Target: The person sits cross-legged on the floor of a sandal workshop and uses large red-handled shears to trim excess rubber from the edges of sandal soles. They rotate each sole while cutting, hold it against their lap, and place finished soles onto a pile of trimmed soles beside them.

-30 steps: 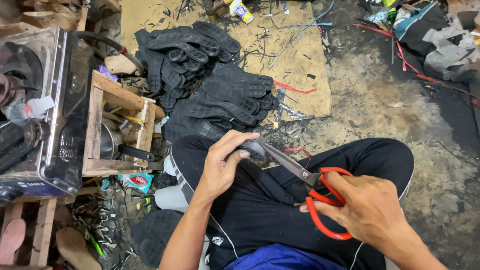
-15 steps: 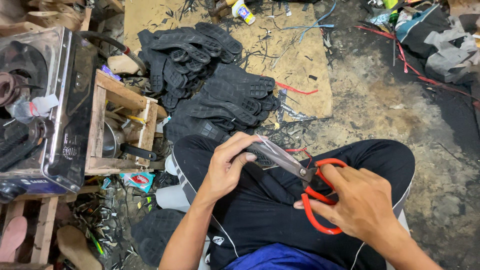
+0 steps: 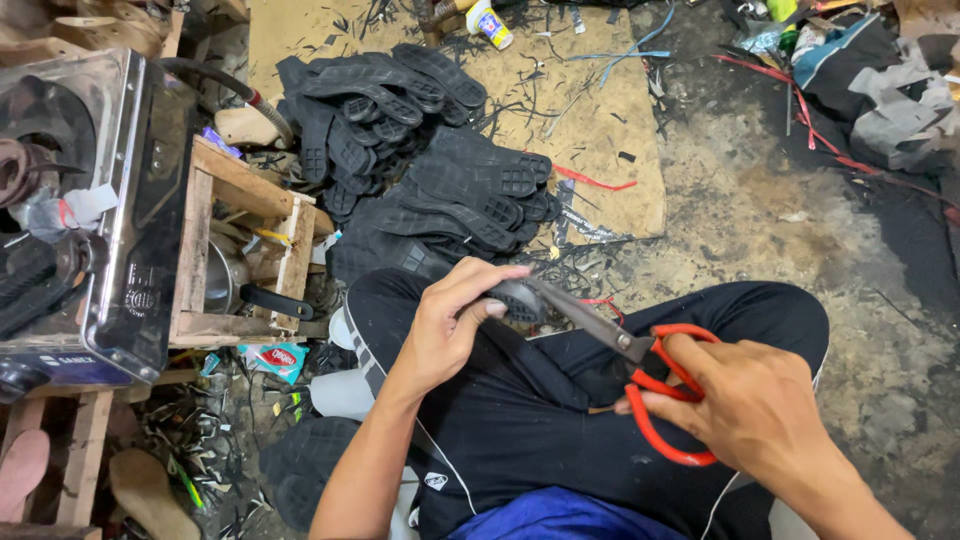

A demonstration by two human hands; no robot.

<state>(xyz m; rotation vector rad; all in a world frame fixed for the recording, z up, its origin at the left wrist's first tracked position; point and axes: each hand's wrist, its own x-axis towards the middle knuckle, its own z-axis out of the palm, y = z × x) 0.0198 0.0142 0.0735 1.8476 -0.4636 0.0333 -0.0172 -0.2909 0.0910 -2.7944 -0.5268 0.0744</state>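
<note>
**Seated Worker Cutting a Black Sole Piece with Red-Handled Scissors**

Nearest the camera, the person sits cross-legged on the floor in black trousers. The right hand is closed through the loops of the red-handled scissors, fingers wrapped around the handles. The grey blades run up and to the left, and their tips meet the black sole piece. Whether the blades are parted or closed at the tip cannot be told.

The left hand pinches that sole piece between thumb and curled fingers, holding it above the left knee, over the lap. Only a small dark, treaded part of it shows past the fingers.

Beside the left knee, a further black sole lies on the floor among offcuts. To the left stands a wooden crate holding a metal pot, with a metal-cased machine touching its outer side.

Just beyond the knees, a pile of black treaded soles rests partly on a brown board strewn with thin black trimmings. A red strip lies on that board. Farthest off, a small tube lies at the board's upper edge, and crumpled cloth and scraps occupy the upper right corner.
</note>
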